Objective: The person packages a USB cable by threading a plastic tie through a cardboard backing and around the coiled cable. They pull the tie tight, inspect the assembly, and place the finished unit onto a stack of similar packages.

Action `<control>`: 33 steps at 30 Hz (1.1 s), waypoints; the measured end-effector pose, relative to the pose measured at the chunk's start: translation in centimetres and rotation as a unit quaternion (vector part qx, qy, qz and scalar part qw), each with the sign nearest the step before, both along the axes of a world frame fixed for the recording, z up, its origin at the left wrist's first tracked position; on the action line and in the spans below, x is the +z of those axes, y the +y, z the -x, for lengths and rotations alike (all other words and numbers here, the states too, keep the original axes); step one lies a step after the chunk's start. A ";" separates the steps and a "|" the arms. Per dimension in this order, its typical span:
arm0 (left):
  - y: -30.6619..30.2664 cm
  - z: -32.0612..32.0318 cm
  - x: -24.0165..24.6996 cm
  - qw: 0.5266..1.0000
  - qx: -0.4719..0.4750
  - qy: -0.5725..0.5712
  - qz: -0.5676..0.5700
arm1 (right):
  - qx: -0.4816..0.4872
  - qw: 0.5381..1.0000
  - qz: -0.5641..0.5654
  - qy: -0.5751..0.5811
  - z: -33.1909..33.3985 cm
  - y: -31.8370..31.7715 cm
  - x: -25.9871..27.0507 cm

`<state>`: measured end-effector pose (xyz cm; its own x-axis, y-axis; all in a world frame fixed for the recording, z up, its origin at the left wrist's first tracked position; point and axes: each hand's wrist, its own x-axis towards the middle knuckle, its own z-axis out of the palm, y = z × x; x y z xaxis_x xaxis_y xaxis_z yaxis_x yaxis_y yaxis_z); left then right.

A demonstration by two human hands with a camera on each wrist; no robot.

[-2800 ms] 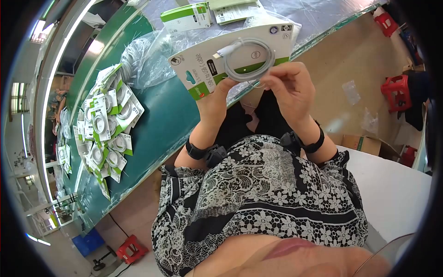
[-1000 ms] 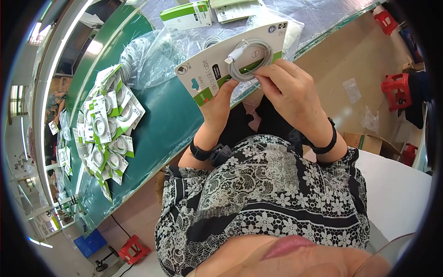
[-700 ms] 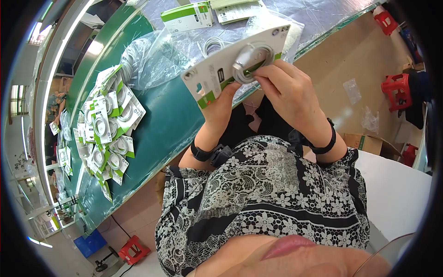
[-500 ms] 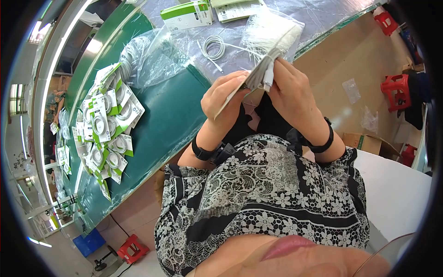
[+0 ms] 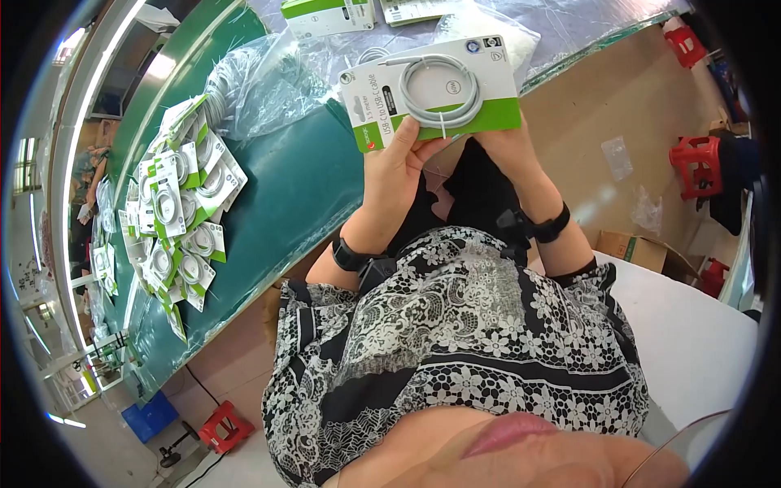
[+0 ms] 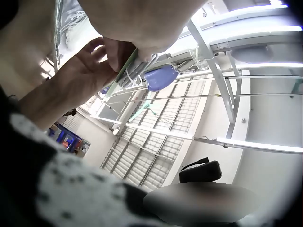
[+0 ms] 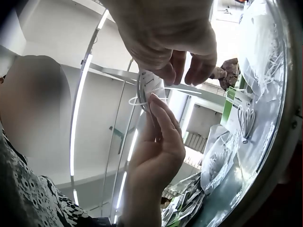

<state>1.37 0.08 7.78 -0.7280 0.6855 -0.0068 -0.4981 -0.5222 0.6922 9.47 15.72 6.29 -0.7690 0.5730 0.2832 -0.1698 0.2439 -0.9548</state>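
Note:
A white and green retail card (image 5: 370,102), printed "USB-C to USB-C cable", faces the head camera. A coiled grey-white USB-C cable (image 5: 476,93) lies against its front, with a white tie (image 5: 442,124) at the lower part of the coil. My left hand (image 5: 390,175) grips the card's lower left part, thumb on the front. Behind the lower right corner is my right hand (image 5: 508,150), its fingers hidden in the head view. In the right wrist view my right hand's bent fingers (image 7: 201,68) are close to a white tie end (image 7: 184,90); I cannot tell whether they pinch it.
A heap of carded cables (image 5: 175,203) covers the green table's (image 5: 285,203) left part. Behind the card lie a plastic bag of cables (image 5: 260,89), stacked cards (image 5: 329,20) and a bag of white ties (image 5: 508,37). Red stools (image 5: 695,167) stand on the floor.
The card tilted edge-on about half a second ago and is now turned front-on again. My right hand has gone from the front of the coil to behind the card's lower right.

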 end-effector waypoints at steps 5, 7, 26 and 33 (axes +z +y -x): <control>0.1 -0.3 -0.3 1.000 -0.014 0.002 0.008 | 0.052 0.994 -0.083 0.056 1.2 -0.2 -0.7; -0.1 -0.4 -0.4 1.000 -0.012 0.001 0.020 | 0.036 0.988 -0.138 0.056 1.2 -0.6 -1.1; 1.3 0.2 -2.9 0.989 0.019 0.099 0.105 | -0.095 0.983 -0.153 -0.046 2.2 1.9 -0.4; 0.8 0.0 -4.4 0.996 0.046 0.052 0.060 | -0.106 0.948 -0.300 -0.008 2.3 0.5 0.0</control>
